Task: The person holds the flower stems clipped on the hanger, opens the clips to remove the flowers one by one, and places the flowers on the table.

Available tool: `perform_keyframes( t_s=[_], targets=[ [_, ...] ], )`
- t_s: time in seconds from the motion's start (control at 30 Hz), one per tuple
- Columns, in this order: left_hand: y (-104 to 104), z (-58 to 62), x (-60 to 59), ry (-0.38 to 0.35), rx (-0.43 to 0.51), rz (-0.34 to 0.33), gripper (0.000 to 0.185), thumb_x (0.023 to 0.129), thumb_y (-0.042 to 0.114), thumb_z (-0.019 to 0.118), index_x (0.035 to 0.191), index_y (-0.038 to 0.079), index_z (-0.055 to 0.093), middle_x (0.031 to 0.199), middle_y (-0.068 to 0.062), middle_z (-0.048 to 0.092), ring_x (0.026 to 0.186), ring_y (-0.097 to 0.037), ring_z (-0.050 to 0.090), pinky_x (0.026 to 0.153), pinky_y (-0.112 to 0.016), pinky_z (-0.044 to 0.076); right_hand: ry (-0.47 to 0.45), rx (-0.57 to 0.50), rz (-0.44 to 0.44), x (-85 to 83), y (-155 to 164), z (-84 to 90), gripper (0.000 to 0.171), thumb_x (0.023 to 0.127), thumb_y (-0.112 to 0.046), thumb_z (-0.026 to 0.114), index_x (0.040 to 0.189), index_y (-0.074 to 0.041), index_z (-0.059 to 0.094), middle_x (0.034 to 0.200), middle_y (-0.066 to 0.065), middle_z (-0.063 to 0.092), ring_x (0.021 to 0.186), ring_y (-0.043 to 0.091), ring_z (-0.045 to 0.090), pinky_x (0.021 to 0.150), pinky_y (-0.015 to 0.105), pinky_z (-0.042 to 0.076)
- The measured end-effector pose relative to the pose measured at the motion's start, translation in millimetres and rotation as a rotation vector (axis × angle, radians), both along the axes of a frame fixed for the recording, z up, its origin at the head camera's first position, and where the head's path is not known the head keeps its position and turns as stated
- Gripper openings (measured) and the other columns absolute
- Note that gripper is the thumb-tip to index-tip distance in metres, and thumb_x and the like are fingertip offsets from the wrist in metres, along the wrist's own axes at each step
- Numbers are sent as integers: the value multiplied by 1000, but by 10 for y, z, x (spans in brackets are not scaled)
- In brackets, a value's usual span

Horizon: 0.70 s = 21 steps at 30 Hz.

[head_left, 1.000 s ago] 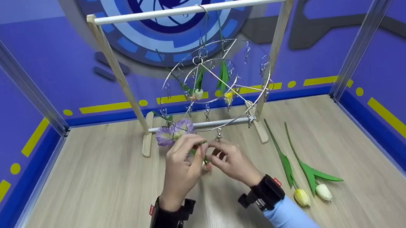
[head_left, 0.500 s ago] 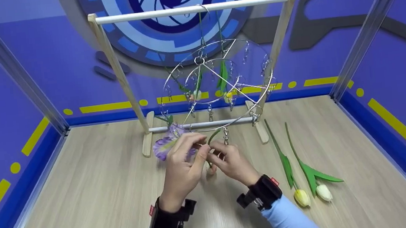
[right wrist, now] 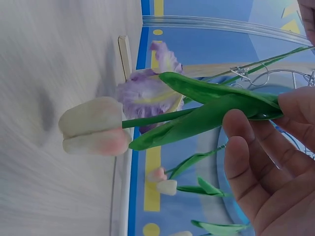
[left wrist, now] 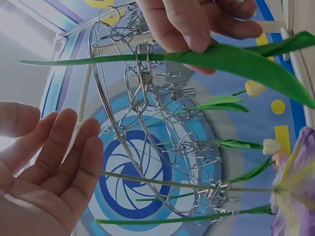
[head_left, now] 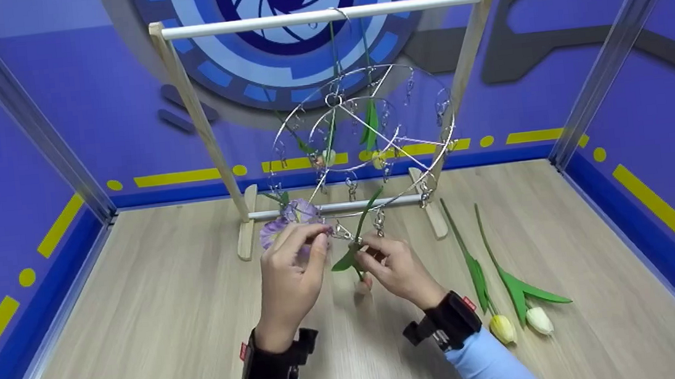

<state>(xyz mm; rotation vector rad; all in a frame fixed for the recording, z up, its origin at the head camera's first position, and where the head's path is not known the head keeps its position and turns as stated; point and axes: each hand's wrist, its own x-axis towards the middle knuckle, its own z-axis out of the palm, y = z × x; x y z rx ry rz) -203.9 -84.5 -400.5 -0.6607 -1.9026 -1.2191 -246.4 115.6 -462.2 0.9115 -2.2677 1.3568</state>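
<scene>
A round wire hanger (head_left: 445, 142) with several clips hangs from a wooden rack (head_left: 320, 14). My right hand (head_left: 365, 255) pinches the green stem and leaf of a pale pink tulip (head_left: 364, 285), whose bud hangs downward. The stem top reaches up to a front clip (head_left: 341, 232). The right wrist view shows the bud (right wrist: 93, 128) and my right hand (right wrist: 275, 110) on the leaf. My left hand (head_left: 317, 235) is beside that clip; in the left wrist view my left hand (left wrist: 54, 123) has straight fingers with nothing between them. A purple flower (head_left: 290, 215) hangs just behind it.
Two tulips lie on the wooden table at the right, one yellow (head_left: 501, 327) and one white (head_left: 538, 319). More tulips hang from clips at the back of the hanger. Blue walls and metal posts enclose the table.
My right hand has swung the tulip's stem up toward the front clip, and the bud has moved right and down. My left hand has shifted slightly up to the clip.
</scene>
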Motion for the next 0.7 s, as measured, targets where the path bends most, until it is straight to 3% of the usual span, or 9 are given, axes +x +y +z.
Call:
perform_keyframes(
  t_s=[0.3, 0.47, 0.7],
  targets=[
    [27, -5, 23, -24, -92, 108, 11, 93, 2, 70, 101, 2, 78, 97, -6, 77, 89, -20, 73, 79, -34, 59, 18, -26, -12, 57, 69, -4, 8, 96, 2, 67, 100, -2, 72, 84, 5, 70, 71, 11, 65, 63, 26, 57],
    [53, -1, 81, -93, -171, 127, 16, 94, 3, 70, 106, 0, 79, 105, -13, 78, 98, -26, 76, 87, -39, 60, -18, -74, 12, 103, 98, 7, 9, 98, 1, 65, 100, -3, 73, 82, 5, 71, 68, 15, 66, 61, 25, 55],
    [97, -47, 76, -193, -282, 162, 18, 96, 8, 69, 107, -3, 77, 99, -16, 77, 87, -28, 75, 79, -42, 60, -24, -97, 52, 163, 134, 36, 10, 98, 3, 64, 101, 0, 72, 81, 9, 72, 67, 25, 68, 61, 25, 57]
  ],
)
